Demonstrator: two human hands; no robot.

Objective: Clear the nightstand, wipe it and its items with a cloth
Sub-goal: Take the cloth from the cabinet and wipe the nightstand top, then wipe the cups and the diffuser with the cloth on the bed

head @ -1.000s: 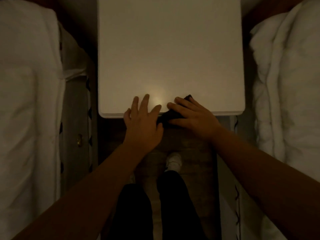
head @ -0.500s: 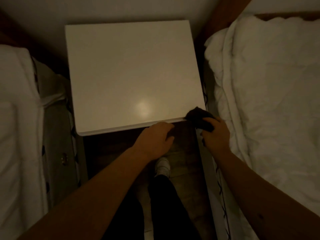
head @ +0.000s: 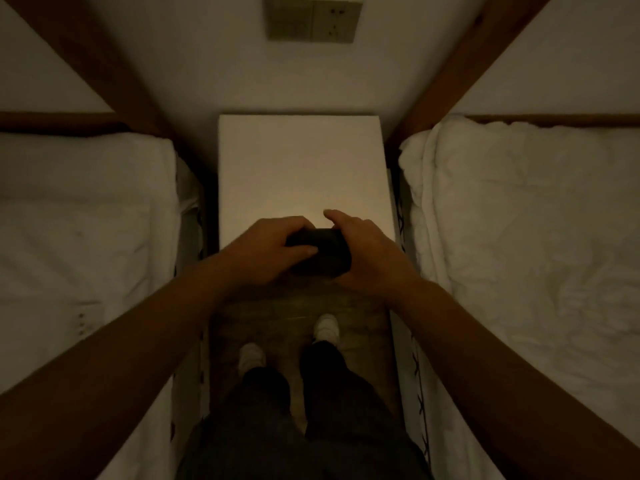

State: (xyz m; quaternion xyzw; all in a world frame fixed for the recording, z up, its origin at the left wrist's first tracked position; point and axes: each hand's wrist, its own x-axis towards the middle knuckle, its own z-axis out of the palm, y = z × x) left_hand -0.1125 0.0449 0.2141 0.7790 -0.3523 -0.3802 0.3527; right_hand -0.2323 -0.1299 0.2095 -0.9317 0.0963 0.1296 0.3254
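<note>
The nightstand (head: 301, 168) surface shows nothing on it, so clearing looks done. Both the left hand (head: 270, 247) and right hand (head: 367, 254) have fingers clamped on the dark cloth (head: 322, 249) at its near edge; item wiping likely remains.

Both hands up front, over the near edge of the white nightstand (head: 301, 168). The left hand (head: 273, 247) curls round a dark cloth (head: 325, 252); the right hand (head: 367, 252) grips its other side. Beds (head: 536, 220) flank the stand, a wall socket (head: 311, 19) sits above, white shoes (head: 325, 327) below.
</note>
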